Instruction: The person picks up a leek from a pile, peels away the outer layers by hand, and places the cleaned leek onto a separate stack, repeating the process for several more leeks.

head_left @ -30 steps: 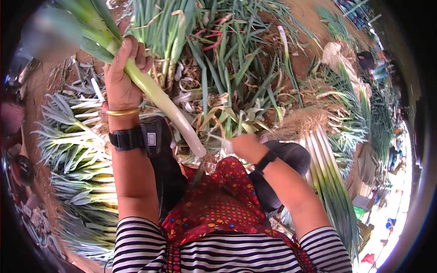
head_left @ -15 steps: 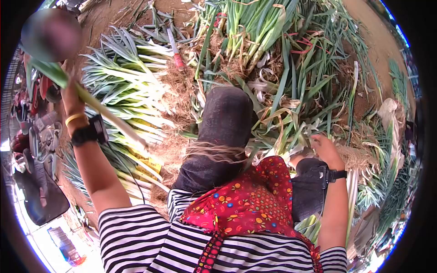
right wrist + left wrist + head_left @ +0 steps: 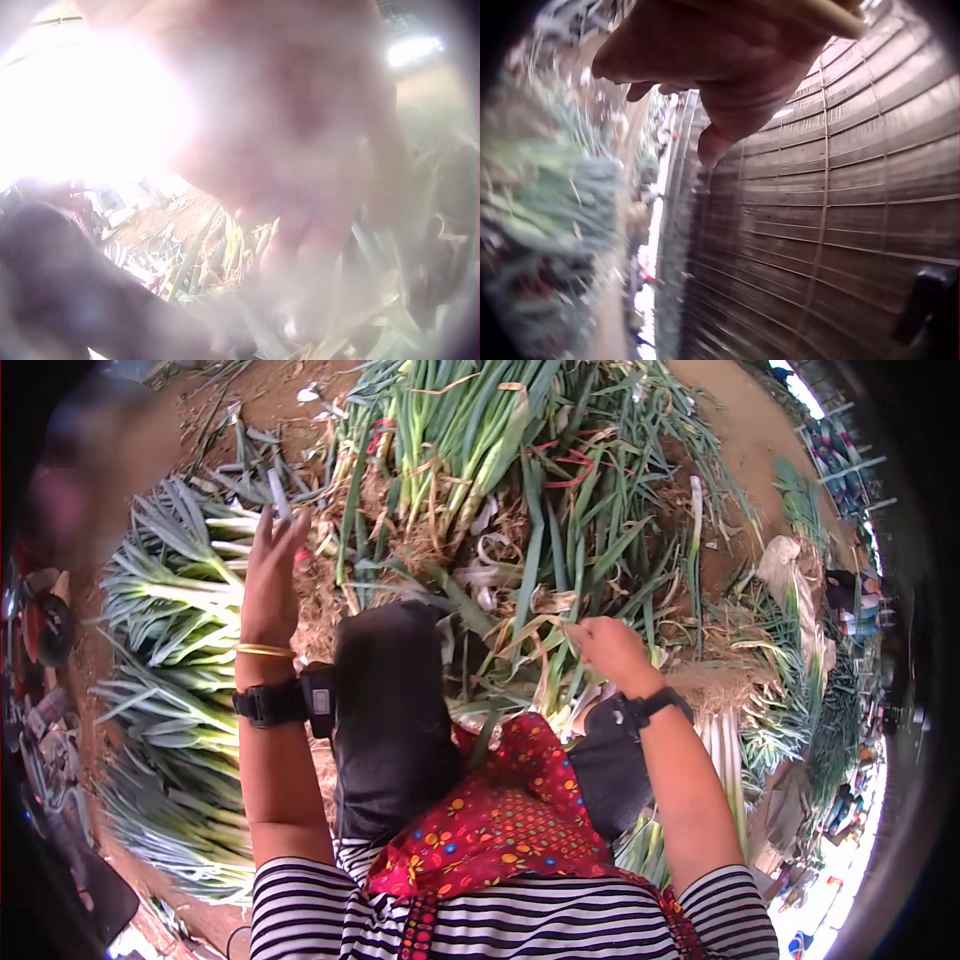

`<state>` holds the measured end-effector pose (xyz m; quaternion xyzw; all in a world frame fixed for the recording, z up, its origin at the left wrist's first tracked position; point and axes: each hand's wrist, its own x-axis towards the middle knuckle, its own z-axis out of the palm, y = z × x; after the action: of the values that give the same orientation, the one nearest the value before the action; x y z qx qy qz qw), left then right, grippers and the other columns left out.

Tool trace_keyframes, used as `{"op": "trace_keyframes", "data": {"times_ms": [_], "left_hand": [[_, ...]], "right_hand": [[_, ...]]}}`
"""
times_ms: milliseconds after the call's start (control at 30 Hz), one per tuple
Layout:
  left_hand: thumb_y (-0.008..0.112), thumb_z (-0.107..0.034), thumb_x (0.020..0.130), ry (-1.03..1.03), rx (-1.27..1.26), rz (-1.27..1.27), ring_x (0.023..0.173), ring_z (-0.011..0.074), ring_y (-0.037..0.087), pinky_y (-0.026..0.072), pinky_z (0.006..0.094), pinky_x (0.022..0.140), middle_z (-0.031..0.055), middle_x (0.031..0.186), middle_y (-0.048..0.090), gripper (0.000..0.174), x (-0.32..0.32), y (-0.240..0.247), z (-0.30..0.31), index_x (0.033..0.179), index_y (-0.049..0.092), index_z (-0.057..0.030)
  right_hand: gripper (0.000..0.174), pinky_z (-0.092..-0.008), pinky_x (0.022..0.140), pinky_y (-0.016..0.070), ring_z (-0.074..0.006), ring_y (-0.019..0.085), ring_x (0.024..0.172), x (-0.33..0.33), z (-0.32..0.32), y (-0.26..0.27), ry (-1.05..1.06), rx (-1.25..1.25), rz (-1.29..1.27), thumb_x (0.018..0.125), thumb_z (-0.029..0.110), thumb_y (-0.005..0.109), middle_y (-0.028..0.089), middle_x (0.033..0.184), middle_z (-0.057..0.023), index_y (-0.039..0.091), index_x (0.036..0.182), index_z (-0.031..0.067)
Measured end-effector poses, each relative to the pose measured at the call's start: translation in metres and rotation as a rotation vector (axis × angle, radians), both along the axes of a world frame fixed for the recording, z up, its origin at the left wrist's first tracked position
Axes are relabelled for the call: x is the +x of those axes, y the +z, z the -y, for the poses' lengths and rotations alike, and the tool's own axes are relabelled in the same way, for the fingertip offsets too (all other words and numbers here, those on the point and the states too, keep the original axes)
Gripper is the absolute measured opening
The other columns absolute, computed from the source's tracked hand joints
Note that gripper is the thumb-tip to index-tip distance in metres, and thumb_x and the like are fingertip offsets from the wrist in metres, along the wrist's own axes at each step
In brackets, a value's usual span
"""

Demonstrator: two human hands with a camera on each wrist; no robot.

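Observation:
My left hand [image 3: 268,575] is raised with its fingers spread and nothing in it, over the root side of the leek pile [image 3: 180,600]. Its palm and thumb also show in the left wrist view. Beyond its fingers a knife [image 3: 278,492] with a red handle lies among the leeks. My right hand [image 3: 615,652] is over the loose leek leaves [image 3: 545,685], near my right knee. Its fingers are bent, with the fingertips right at a dry, pale leaf; I cannot tell whether they pinch it. Glare and blur cover much of the right wrist view.
A bundle of leeks [image 3: 460,440] tied with red stands ahead, and a heap of untrimmed leeks [image 3: 600,520] lies right of it. A single leek [image 3: 695,530] lies on the soil. More white-stemmed leeks [image 3: 722,745] are beside my right knee. My left knee [image 3: 390,700] rises between my arms.
The leek in my left hand has been let go at the left pile, and that hand has come back empty. My right hand opened, then moved forward over the leaves. The head view swung left and back.

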<state>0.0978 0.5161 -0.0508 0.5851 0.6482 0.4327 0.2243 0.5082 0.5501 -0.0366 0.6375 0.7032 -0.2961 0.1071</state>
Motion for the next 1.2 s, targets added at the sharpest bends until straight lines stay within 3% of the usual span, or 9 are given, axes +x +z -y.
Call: {"op": "trace_keyframes", "data": {"times_ms": [33, 67, 200, 233, 267, 333, 833, 1033, 1200], "left_hand": [[0.042, 0.016, 0.078, 0.108, 0.056, 0.604, 0.125, 0.0275, 0.037, 0.0385, 0.0302, 0.096, 0.0167, 0.141, 0.028, 0.051, 0.035, 0.037, -0.026, 0.125, 0.047, -0.004], [0.044, 0.015, 0.078, 0.003, 0.138, 0.205, 0.126, 0.0245, 0.037, 0.0389, 0.0303, 0.095, 0.0139, 0.141, 0.028, 0.051, 0.054, 0.053, -0.039, 0.126, 0.045, -0.0035], [0.042, 0.017, 0.076, -0.095, 0.177, -0.074, 0.123, 0.0224, 0.039, 0.0346, 0.0299, 0.099, 0.0107, 0.138, 0.034, 0.053, 0.116, 0.066, -0.088, 0.127, 0.042, 0.0008], [0.043, 0.013, 0.077, -0.113, 0.088, 0.534, 0.124, 0.0231, 0.037, 0.0312, 0.0319, 0.102, 0.0117, 0.137, 0.035, 0.053, 0.125, 0.047, -0.099, 0.128, 0.04, 0.0022], [0.048, 0.0, 0.083, -0.063, 0.096, -0.039, 0.125, 0.022, 0.035, 0.0297, 0.0331, 0.101, 0.01, 0.137, 0.036, 0.051, 0.131, 0.029, -0.1, 0.132, 0.035, -0.0017], [0.046, -0.011, 0.088, 0.268, -0.203, 1.207, 0.124, 0.0203, 0.036, 0.0295, 0.0312, 0.096, 0.0074, 0.135, 0.038, 0.049, 0.155, 0.025, -0.116, 0.135, 0.032, -0.0054], [0.045, -0.024, 0.09, 0.257, -0.294, 1.287, 0.119, 0.0169, 0.038, 0.02, 0.0332, 0.099, 0.0044, 0.131, 0.045, 0.046, 0.155, 0.034, -0.151, 0.133, 0.037, -0.0093], [0.045, -0.025, 0.09, 0.256, -0.318, 1.26, 0.117, 0.0161, 0.039, 0.0238, 0.0324, 0.098, 0.0051, 0.129, 0.046, 0.046, 0.149, 0.033, -0.158, 0.133, 0.037, -0.0092], [0.046, -0.024, 0.09, 0.19, -0.284, 1.253, 0.118, 0.0178, 0.04, 0.0271, 0.0314, 0.097, 0.0072, 0.131, 0.043, 0.047, 0.147, 0.034, -0.158, 0.133, 0.037, -0.0076]], "right_hand": [[0.032, -0.042, 0.064, 0.0455, -0.0317, 0.06, 0.072, 0.003, -0.009, -0.018, 0.051, 0.061, -0.092, 0.084, 0.035, 0.049, 0.062, 0.071, -0.0124, 0.062, 0.078, 0.0061], [0.034, -0.042, 0.064, 0.0455, -0.0317, 0.06, 0.072, 0.006, -0.018, -0.036, 0.1, 0.121, -0.184, 0.085, 0.036, 0.047, 0.062, 0.073, -0.013, 0.062, 0.08, 0.0052], [0.032, -0.0332, 0.067, 0.046, -0.0224, 0.061, 0.068, -0.014, -0.056, -0.091, -0.064, -0.106, -0.472, 0.086, 0.03, 0.05, 0.063, 0.071, -0.0084, 0.059, 0.08, 0.0002], [0.032, -0.0332, 0.067, 0.046, -0.0224, 0.061, 0.068, -0.022, -0.064, -0.096, -0.072, -0.098, -0.476, 0.086, 0.03, 0.05, 0.063, 0.071, -0.0084, 0.059, 0.08, 0.0002], [0.03, -0.0319, 0.067, 0.0458, -0.0206, 0.061, 0.068, -0.031, -0.071, -0.102, -0.082, -0.095, -0.533, 0.086, 0.028, 0.051, 0.063, 0.072, -0.008, 0.059, 0.082, -0.0005], [0.028, -0.0307, 0.067, 0.0457, -0.0187, 0.061, 0.068, -0.044, -0.093, -0.123, -0.1, -0.091, -0.589, 0.085, 0.025, 0.052, 0.064, 0.073, -0.0076, 0.06, 0.083, -0.0011], [0.06, -0.0347, 0.095, 0.0362, -0.0302, 0.046, 0.117, -0.156, -0.187, -0.287, -0.799, -0.187, -0.899, 0.082, 0.017, 0.06, 0.044, 0.128, -0.0235, 0.031, 0.13, -0.0051], [0.054, -0.0343, 0.089, 0.0388, -0.0284, 0.05, 0.109, -0.161, -0.204, -0.268, -0.741, -0.195, -0.705, 0.078, 0.015, 0.064, 0.052, 0.119, -0.0213, 0.041, 0.123, -0.0057], [0.019, -0.025, 0.077, 0.0374, -0.012, 0.047, 0.083, -0.151, -0.218, -0.226, -0.688, -0.161, -1.284, 0.077, 0.01, 0.059, 0.049, 0.086, -0.0013, 0.049, 0.092, 0.0063]]}}
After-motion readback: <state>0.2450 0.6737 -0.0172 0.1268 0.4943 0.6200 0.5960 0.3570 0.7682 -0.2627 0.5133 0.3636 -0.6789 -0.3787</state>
